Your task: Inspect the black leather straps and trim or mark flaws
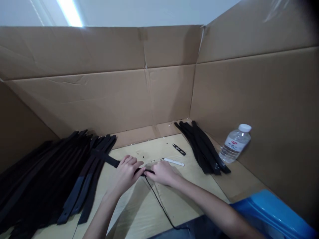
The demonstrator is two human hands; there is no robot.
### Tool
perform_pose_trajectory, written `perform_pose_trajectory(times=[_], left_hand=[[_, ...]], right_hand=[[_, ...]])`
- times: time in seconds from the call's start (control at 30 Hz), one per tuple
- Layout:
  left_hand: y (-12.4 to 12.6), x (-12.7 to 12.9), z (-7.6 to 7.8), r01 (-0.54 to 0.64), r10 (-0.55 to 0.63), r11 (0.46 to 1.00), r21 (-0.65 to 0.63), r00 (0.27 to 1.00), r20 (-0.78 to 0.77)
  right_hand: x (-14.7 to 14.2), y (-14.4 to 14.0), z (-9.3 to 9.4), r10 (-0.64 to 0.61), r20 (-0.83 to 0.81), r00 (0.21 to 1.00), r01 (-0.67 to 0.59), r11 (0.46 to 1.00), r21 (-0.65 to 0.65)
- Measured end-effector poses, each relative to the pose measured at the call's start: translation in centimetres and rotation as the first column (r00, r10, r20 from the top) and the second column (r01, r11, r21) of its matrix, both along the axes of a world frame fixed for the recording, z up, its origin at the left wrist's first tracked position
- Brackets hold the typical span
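Note:
A black flat strap (107, 157) is held over the middle of the table by both hands. My left hand (128, 171) is wrapped around it, with one end sticking out to the upper left. My right hand (161, 172) pinches the strap's other end, close beside the left fingers. From between the hands a thin black cord (159, 202) hangs down toward the table's front edge. Just beyond my right hand lie a white pen-like stick (173, 162) with a dark tip and small black thread snips (179, 149).
A large pile of black straps (57, 172) covers the left side. A smaller bundle of straps (199, 146) lies at the back right, near a clear water bottle (235, 143). Cardboard walls (99, 99) enclose the table. A blue plastic object (271, 212) is at the lower right.

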State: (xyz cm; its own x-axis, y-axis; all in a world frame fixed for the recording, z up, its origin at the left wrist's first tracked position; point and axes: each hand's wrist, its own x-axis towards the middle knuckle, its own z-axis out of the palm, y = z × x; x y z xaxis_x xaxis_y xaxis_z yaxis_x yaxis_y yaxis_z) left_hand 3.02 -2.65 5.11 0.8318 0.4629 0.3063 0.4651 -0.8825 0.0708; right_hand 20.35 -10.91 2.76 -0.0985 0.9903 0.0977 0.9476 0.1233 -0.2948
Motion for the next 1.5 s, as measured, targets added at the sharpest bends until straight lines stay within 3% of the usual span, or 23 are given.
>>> perform_pose_trajectory(times=[0.1,0.2,0.3,0.47,0.63,0.73,0.83,0.97,1.03,1.13,1.3,1.5], left_hand=[[-0.6,0.4,-0.1,0.005,-0.019,0.988,-0.152,0.996,-0.086],[-1.4,0.7,-0.4,-0.017,-0.056,0.926,-0.377,0.982,-0.179],[-2.1,0.7,-0.9,-0.013,-0.096,0.865,-0.501,0.977,-0.192],[-2.4,0.7,-1.1,0.018,-0.123,0.802,-0.597,0.983,-0.136],[-2.7,0.7,-0.7,0.033,-0.147,0.814,-0.579,0.978,-0.151],[-2.8,0.3,-1.0,0.009,-0.115,0.841,-0.541,0.98,-0.163],[-2.9,-0.3,-1.4,-0.013,-0.087,0.833,-0.553,0.984,-0.153],[-3.2,-0.7,-1.4,-0.015,-0.073,0.82,-0.572,0.989,-0.132],[-3.3,-0.7,-1.4,-0.022,-0.064,0.821,-0.571,0.989,-0.13],[-3.3,-0.7,-1.5,-0.035,-0.044,0.825,-0.564,0.991,-0.126],[-2.2,-1.5,-1.7,-0.08,0.039,0.831,-0.551,0.996,-0.085],[0.2,-2.8,-1.9,-0.132,0.13,0.805,-0.579,0.99,-0.045]], right_hand=[[0.4,-0.7,0.4,0.039,0.091,0.995,-0.039,0.999,0.004],[0.8,-1.4,0.5,0.077,0.154,0.985,-0.076,0.997,-0.009],[1.1,-1.9,0.3,0.124,0.185,0.975,-0.12,0.992,-0.033],[1.7,-2.3,0.4,0.178,0.184,0.967,-0.171,0.984,-0.056],[2.9,-2.7,1.4,0.207,0.149,0.967,-0.193,0.976,-0.099],[5.3,-3.0,2.5,0.084,0.131,0.988,-0.073,0.993,-0.087],[9.4,-2.9,3.5,-0.154,0.134,0.979,0.164,0.984,-0.067],[15.4,-2.7,3.7,-0.487,0.203,0.849,0.51,0.857,-0.076],[17.7,-2.8,3.2,-0.582,0.229,0.78,0.611,0.788,-0.078],[19.4,-3.0,2.0,-0.651,0.249,0.717,0.686,0.722,-0.091],[20.0,-2.7,0.1,-0.685,0.248,0.685,0.722,0.683,-0.111],[20.8,-1.5,-0.6,-0.738,0.234,0.633,0.773,0.621,-0.131]])
